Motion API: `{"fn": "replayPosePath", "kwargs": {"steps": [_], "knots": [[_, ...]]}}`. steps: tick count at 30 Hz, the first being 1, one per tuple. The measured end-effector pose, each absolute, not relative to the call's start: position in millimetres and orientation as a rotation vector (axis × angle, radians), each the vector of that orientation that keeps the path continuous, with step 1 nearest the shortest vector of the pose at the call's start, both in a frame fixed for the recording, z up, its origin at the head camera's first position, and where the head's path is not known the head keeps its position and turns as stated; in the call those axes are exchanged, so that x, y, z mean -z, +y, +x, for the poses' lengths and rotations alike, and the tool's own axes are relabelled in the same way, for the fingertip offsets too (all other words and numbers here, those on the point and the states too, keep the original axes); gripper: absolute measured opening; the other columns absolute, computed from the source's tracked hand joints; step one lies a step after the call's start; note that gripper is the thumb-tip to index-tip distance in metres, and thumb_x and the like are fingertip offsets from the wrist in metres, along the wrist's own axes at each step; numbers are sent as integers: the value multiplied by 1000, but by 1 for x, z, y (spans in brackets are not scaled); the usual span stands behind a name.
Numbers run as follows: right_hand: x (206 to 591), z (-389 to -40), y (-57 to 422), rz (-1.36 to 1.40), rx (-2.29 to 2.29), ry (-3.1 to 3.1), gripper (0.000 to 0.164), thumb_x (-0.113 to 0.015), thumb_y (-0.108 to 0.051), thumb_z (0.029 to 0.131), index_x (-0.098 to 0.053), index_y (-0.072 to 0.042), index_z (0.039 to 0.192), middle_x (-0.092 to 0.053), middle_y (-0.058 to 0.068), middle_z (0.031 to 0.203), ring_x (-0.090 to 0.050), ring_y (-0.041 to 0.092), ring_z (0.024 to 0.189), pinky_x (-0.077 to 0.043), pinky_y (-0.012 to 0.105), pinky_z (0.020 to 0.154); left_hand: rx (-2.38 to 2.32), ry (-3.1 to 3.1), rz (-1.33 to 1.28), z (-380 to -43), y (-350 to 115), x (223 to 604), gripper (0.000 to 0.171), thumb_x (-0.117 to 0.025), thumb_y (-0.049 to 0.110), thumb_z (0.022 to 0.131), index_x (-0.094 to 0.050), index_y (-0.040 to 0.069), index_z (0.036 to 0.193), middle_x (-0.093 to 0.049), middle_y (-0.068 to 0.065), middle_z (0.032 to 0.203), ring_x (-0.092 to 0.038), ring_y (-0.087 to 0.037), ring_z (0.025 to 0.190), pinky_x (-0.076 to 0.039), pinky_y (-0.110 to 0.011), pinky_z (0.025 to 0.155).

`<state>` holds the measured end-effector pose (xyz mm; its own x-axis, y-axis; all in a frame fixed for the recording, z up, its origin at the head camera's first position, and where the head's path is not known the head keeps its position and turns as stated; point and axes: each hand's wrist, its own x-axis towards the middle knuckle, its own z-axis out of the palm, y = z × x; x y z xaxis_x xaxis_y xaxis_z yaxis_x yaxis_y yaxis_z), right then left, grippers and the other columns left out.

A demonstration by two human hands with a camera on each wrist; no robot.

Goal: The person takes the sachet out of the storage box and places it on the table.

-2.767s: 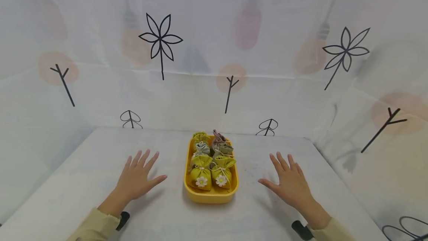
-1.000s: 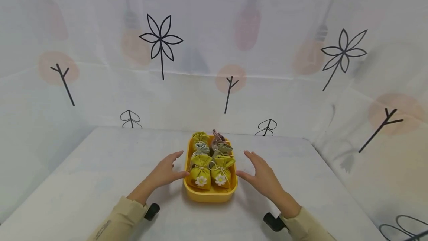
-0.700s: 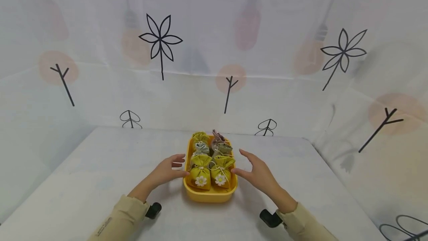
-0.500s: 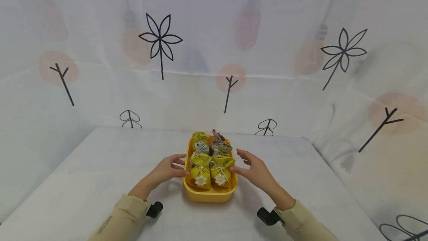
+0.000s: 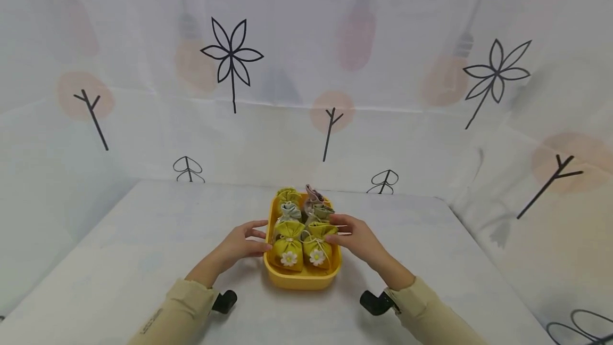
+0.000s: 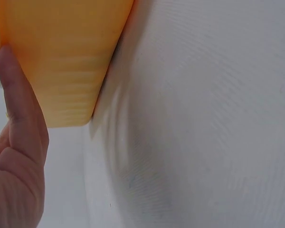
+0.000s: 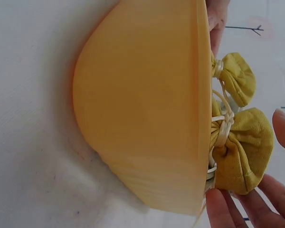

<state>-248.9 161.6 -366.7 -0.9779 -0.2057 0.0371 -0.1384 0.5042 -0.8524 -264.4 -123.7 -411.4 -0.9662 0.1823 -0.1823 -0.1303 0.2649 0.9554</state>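
Note:
A yellow plastic basket (image 5: 301, 282) holds several small drawstring pouches. At its left rim is my left hand (image 5: 235, 244), thumb tip and fingertips resting on the edge. The left wrist view shows that hand's thumb (image 6: 16, 90) lying straight against the basket wall (image 6: 66, 61). My right hand (image 5: 361, 239) is around the gathered top of the front-right yellow-green pouch (image 5: 317, 249), which has a white flower. In the right wrist view, fingers (image 7: 256, 204) are at the far side of the pouch top (image 7: 244, 152), with the thumb (image 7: 284, 128) beside it, not visibly pressing.
Another yellow-green flower pouch (image 5: 289, 252) stands beside it. Behind are a pale blue-grey pouch (image 5: 289, 212), an olive pouch (image 5: 320, 213), a mauve pouch (image 5: 312, 196) and a further yellow-green one (image 5: 287, 194). The white table (image 5: 191, 201) meets a patterned cloth backdrop (image 5: 287, 137).
Both hands have come inward from spread positions over the table. The left reached the basket rim and stayed; the right moved from the right rim onto the front-right pouch. The basket stays in place.

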Motion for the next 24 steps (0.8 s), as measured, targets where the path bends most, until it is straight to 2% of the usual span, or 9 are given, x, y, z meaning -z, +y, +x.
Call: {"fn": "replayPosePath", "kwargs": {"steps": [8,18,24], "knots": [[366,-257,156,-202,1488,2638,44,-74,-27,80,-63,-7,118,-61,6,115,-56,24,103,-48,45,89,-1796,2262,40,-264,-123,411,76,-81,16,71,-44,11,137,-55,-13,111,-62,-20,85,-55,-33,74],[368,-264,151,-127,1492,2630,23,-73,-20,81,-69,-3,97,-63,4,95,-56,18,87,-48,41,87,-1800,2256,27,-264,-123,414,75,-81,16,72,-45,12,137,-54,-14,113,-61,-20,86,-55,-33,74],[366,-265,152,-109,1538,2605,16,-73,-16,81,-70,-3,91,-64,3,90,-54,19,86,-46,41,87,-1803,2263,21,-264,-123,415,75,-81,16,72,-44,12,138,-54,-14,113,-61,-21,86,-55,-33,74]]}}
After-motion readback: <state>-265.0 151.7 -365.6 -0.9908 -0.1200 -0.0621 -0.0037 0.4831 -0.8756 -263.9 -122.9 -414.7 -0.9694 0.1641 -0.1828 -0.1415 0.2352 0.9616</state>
